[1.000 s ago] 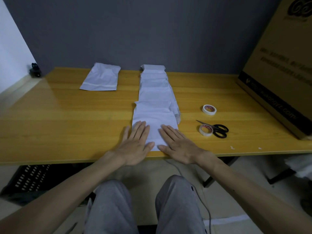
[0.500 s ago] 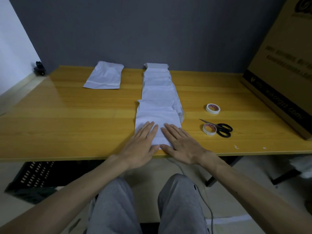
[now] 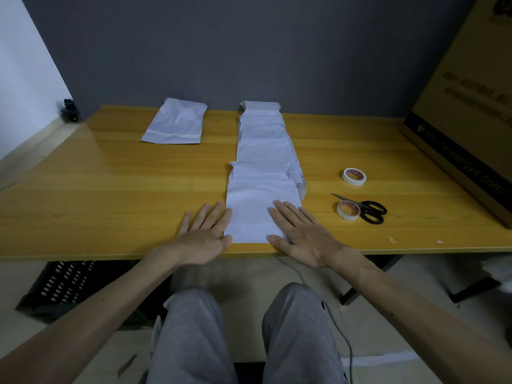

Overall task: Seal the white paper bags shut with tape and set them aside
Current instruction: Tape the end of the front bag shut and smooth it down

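Note:
Several white paper bags lie overlapped in a row (image 3: 263, 139) running away from me down the middle of the wooden table (image 3: 110, 195). The nearest bag (image 3: 255, 206) lies flat at the front edge. My left hand (image 3: 203, 235) rests flat on the table just left of that bag, fingers straight. My right hand (image 3: 300, 235) lies flat across the bag's right front corner, fingers straight. One more white bag (image 3: 177, 126) with a strip across its near end lies apart at the back left. Two tape rolls (image 3: 354, 176) (image 3: 348, 210) sit to the right.
Black-handled scissors (image 3: 368, 210) lie beside the nearer tape roll. A large cardboard box (image 3: 465, 112) stands at the table's right end. A dark wall runs behind the table. A black crate (image 3: 55, 286) sits on the floor under the left side. A small black object (image 3: 70, 110) sits at the back left.
Both hands have slid apart over the nearest bag: the left has moved off its left edge onto the table, the right toward its right corner.

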